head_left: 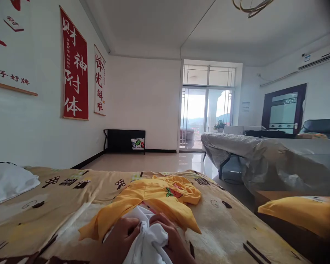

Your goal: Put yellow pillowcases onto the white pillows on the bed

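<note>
White cloth point(139, 245) sits bunched near you over the patterned blanket point(217, 220), gripped by your curled left hand point(121, 236) and right hand point(172, 236), just this side of the yellow fabric point(154, 192). It looks soft, light, limp; hold thick folds.

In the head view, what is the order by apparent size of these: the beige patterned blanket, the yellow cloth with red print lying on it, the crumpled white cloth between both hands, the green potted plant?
Largest to smallest:
1. Beige blanket
2. Yellow cloth
3. White cloth
4. Potted plant
</note>
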Demonstrator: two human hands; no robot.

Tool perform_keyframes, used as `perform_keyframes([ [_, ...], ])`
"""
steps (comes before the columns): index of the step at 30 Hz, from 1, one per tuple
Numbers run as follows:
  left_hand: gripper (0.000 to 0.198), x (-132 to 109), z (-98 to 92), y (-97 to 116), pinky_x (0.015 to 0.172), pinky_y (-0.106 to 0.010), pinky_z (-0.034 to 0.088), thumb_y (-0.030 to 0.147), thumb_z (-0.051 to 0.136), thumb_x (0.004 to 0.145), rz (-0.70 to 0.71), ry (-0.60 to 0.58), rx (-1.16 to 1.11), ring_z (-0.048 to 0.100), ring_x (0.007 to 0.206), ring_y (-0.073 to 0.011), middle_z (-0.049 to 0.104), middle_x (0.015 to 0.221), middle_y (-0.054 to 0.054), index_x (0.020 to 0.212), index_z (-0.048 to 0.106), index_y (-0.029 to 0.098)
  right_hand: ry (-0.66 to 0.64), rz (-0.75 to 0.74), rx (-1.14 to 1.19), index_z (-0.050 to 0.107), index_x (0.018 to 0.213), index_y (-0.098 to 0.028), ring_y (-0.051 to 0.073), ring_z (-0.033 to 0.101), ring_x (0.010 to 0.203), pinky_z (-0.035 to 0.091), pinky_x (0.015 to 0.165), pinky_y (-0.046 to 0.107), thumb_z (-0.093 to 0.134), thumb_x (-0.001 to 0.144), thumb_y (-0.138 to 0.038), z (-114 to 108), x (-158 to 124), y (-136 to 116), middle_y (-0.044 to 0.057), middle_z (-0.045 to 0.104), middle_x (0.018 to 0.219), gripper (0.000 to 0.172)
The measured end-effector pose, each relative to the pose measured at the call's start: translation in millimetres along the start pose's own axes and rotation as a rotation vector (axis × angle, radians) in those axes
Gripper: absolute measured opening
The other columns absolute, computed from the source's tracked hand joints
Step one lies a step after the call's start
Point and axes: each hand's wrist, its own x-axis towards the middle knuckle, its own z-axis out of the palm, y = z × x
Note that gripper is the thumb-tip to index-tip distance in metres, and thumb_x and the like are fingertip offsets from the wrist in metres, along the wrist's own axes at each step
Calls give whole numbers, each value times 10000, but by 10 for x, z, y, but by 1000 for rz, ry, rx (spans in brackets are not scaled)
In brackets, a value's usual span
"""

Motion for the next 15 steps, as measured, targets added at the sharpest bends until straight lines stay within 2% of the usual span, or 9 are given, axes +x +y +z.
perform_keyframes([
  [2, 293, -22, -60, 70, 621, -273, 326, 377, 425, 831, 130, 59, 18, 470, 671, -169, 538, 690, -23, 629, 516, 184, -67, 9, 47, 674, 904, -235, 224, 601, 836, 484, 793, 327, 524, 808, -391, 15, 43, -2, 64, 668, 886, 237],
  [5, 193, -40, -138, 159, 715, -274, 387, 271, 403, 843, 257, 151, -73, 517, 773, -175, 552, 798, -36, 728, 538, 194, 36, 111, 57, 672, 961, -214, 213, 582, 759, 485, 722, 310, 473, 834, -484, 99, -18, 185, 72, 681, 845, 359],
  [8, 171, -106, -255, 177, 866, -292, 405, 282, 410, 872, 212, 180, -198, 528, 973, -197, 584, 1002, -66, 772, 522, 201, 51, 171, 2, 687, 912, -204, 198, 567, 734, 480, 699, 295, 463, 850, -541, 119, -104, 319, 74, 686, 845, 410],
  [10, 212, -172, -358, 165, 898, -306, 413, 356, 424, 892, 158, 176, -285, 533, 1019, -212, 596, 1085, -79, 792, 527, 201, -3, 124, -14, 691, 875, -212, 191, 568, 730, 479, 706, 294, 480, 855, -532, 70, -98, 268, 70, 684, 849, 384],
  [12, 295, -228, -443, 151, 769, -286, 450, 444, 428, 898, 88, 140, -317, 570, 848, -196, 636, 923, -69, 778, 537, 198, -57, 54, -21, 691, 865, -221, 193, 583, 775, 481, 759, 302, 506, 860, -487, 18, -56, 142, 69, 683, 871, 324],
  [15, 394, -256, -481, 131, 587, -252, 399, 536, 422, 880, 21, 156, -222, 490, 619, -154, 562, 661, -18, 714, 527, 194, -152, -12, -6, 693, 780, -237, 178, 602, 735, 501, 739, 280, 542, 844, -439, 18, -16, -25, 47, 680, 770, 260],
])
